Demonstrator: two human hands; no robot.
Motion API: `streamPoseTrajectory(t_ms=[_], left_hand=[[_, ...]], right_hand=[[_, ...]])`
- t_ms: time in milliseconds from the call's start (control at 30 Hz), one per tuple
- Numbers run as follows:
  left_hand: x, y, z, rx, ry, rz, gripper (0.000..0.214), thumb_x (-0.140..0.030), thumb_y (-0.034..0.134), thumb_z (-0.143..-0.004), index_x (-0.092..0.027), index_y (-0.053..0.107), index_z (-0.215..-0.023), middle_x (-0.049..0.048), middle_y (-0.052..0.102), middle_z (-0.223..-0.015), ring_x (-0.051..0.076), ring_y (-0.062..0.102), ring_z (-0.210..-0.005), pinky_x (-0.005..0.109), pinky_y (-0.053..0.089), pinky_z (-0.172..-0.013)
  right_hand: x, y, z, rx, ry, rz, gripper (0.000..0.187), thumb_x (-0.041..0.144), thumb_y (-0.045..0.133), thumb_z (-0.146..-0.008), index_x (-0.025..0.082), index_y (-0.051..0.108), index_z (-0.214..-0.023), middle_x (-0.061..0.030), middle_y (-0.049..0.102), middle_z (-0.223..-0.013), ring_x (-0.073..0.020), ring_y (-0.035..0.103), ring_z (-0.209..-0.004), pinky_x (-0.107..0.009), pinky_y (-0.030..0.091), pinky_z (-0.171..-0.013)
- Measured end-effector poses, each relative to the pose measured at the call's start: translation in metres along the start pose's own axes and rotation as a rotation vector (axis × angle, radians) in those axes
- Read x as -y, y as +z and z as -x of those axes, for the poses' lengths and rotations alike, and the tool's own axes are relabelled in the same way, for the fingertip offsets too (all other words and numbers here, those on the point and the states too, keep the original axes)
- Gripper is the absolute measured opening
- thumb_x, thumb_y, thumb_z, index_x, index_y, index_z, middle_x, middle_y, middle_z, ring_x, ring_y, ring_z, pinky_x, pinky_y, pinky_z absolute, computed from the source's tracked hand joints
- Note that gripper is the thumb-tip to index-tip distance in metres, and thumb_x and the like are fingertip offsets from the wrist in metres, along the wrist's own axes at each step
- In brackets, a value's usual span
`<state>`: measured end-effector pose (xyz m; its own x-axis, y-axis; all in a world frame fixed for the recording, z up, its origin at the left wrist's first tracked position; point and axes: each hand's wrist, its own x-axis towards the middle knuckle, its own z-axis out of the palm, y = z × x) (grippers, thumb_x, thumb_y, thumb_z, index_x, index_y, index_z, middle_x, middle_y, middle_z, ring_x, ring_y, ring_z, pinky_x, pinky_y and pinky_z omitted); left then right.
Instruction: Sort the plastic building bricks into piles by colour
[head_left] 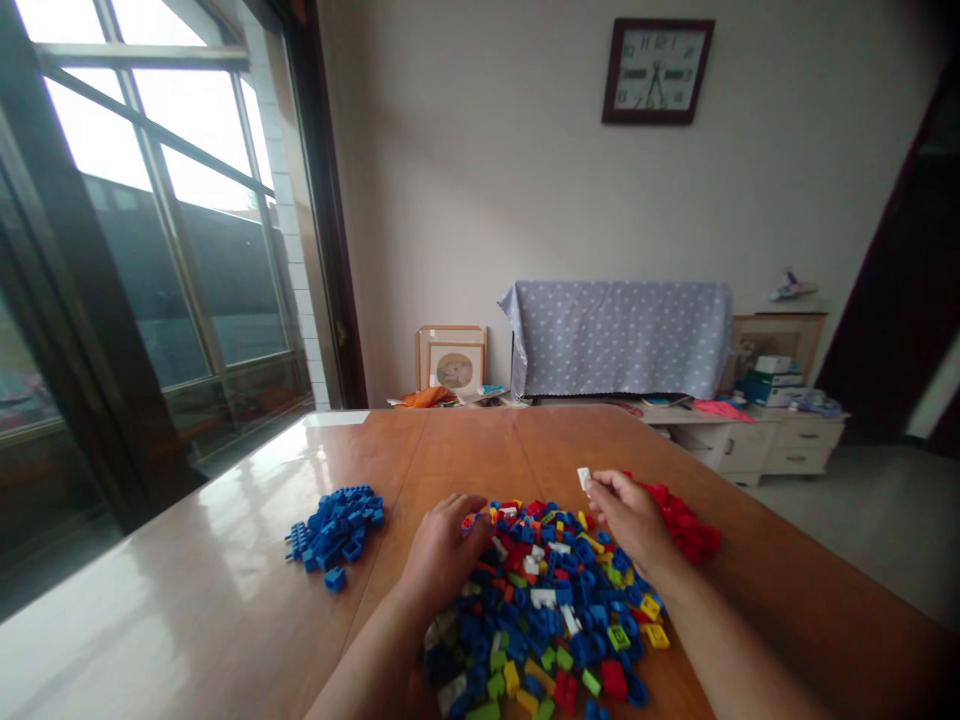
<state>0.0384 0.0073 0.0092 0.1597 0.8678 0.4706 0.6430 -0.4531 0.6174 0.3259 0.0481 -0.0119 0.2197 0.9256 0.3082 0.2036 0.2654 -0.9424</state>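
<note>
A mixed pile of toy building bricks (pixel 540 598) in blue, red, yellow, green, white and orange lies on the table in front of me. My right hand (pixel 634 518) is raised over the pile's far right side, pinching a small white brick (pixel 583 478) between thumb and fingertips. At the pile's far left edge rests my left hand (pixel 444 545), its fingers curved and the thumb apart from them. Bricks show in that gap, and I see none held there.
A heap of blue bricks (pixel 341 525) sits to the left on the brown table (pixel 480 450). Red bricks (pixel 686 525) form another heap at the right, partly behind my right hand. Beyond the table stands a white cabinet (pixel 780 445).
</note>
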Motion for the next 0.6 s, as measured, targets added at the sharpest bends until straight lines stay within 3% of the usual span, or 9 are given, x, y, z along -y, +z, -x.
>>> streamPoseTrajectory(t_ms=[133,233,300,467,600], left_hand=[[0.021,-0.002,-0.004,-0.094,-0.104,0.069,0.033,-0.044,0.051,-0.092,-0.021,0.070,-0.105,0.0071,0.073,-0.106,0.022,0.066,-0.099,0.030,0.050,-0.083],[0.029,-0.003,-0.007,-0.145,-0.151,0.108,0.034,-0.046,0.051,-0.091,-0.020,0.071,-0.102,0.0070,0.074,-0.101,0.021,0.068,-0.093,0.030,0.050,-0.080],[0.033,-0.003,-0.009,-0.163,-0.171,0.130,0.035,-0.046,0.052,-0.090,-0.019,0.072,-0.099,0.0068,0.075,-0.098,0.021,0.068,-0.089,0.029,0.049,-0.078],[0.040,0.001,-0.010,-0.151,-0.221,0.128,0.037,-0.047,0.052,-0.090,-0.018,0.072,-0.098,0.0069,0.075,-0.094,0.021,0.068,-0.085,0.029,0.048,-0.075],[0.043,0.003,-0.010,-0.112,-0.250,0.111,0.037,-0.048,0.052,-0.089,-0.017,0.071,-0.096,0.0076,0.075,-0.091,0.021,0.068,-0.085,0.028,0.047,-0.072]], right_hand=[[-0.011,-0.018,-0.020,-0.346,0.087,-0.247,0.042,0.052,0.075,-0.069,0.019,0.064,-0.091,-0.0009,0.066,-0.078,-0.0143,0.061,-0.068,-0.024,0.052,-0.062],[-0.009,-0.024,-0.032,-0.492,0.101,-0.357,0.042,0.049,0.078,-0.064,0.020,0.062,-0.089,-0.0004,0.066,-0.080,-0.0135,0.063,-0.067,-0.025,0.054,-0.063],[-0.003,-0.022,-0.038,-0.493,0.130,-0.382,0.040,0.047,0.077,-0.064,0.021,0.061,-0.090,-0.0010,0.068,-0.084,-0.0139,0.064,-0.069,-0.026,0.055,-0.064],[0.007,-0.007,-0.048,-0.340,0.260,-0.321,0.031,0.047,0.065,-0.074,0.024,0.057,-0.093,-0.0018,0.068,-0.085,-0.0151,0.067,-0.072,-0.029,0.056,-0.067],[0.002,0.010,-0.048,-0.219,0.301,-0.221,0.026,0.045,0.061,-0.076,0.022,0.058,-0.088,-0.0021,0.067,-0.077,-0.0142,0.064,-0.065,-0.027,0.053,-0.061]])
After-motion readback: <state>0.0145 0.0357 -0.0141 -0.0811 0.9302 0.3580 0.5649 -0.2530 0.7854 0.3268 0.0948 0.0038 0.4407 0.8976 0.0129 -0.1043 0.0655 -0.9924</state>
